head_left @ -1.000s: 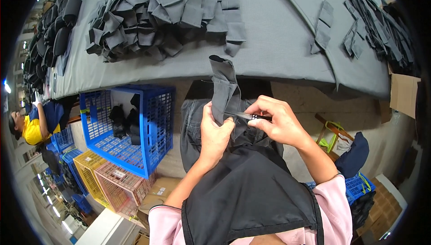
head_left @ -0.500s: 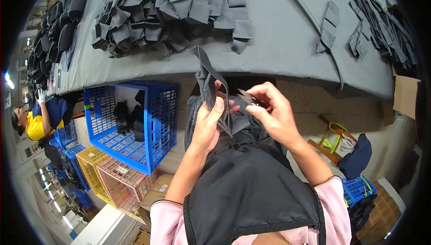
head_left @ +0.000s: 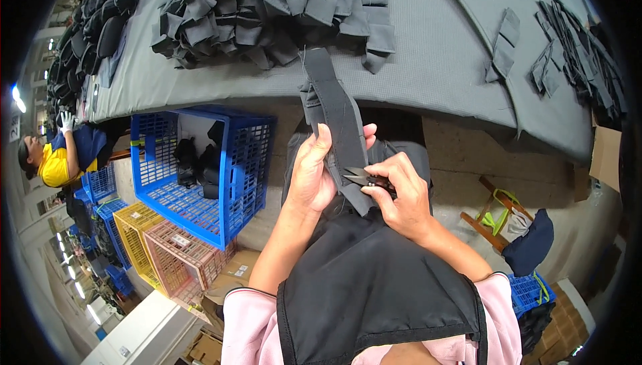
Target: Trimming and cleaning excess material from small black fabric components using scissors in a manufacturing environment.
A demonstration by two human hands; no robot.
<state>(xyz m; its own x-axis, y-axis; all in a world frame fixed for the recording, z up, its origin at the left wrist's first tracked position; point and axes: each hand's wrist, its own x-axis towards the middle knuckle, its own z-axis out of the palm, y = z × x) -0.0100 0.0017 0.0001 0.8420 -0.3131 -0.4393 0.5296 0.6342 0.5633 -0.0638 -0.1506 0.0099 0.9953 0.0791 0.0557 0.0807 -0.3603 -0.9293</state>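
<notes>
My left hand (head_left: pixel 313 172) grips a dark grey fabric strip (head_left: pixel 332 107) that stands up over my lap, its top end near the table edge. Folded fabric layers show along the strip's left side. Small thread snips (head_left: pixel 364 178) are held in my right hand (head_left: pixel 403 198), with the blades apart and touching the strip's lower part. Loose threads stick out along the strip. On the table ahead lies a large heap of similar grey fabric pieces (head_left: pixel 267 4).
The grey-covered table (head_left: pixel 428 77) spans the front, with a single fabric strip (head_left: pixel 505 44) and bundled strips (head_left: pixel 575 51) at right. A blue crate (head_left: pixel 226 178) holding black items stands at my left. A wooden stool (head_left: pixel 495 231) is at right. A person in yellow (head_left: pixel 57 164) works at far left.
The strip has turned and straightened so its flat face shows. My right hand has moved down, bringing the snips from beside the strip onto it. The view has shifted slightly.
</notes>
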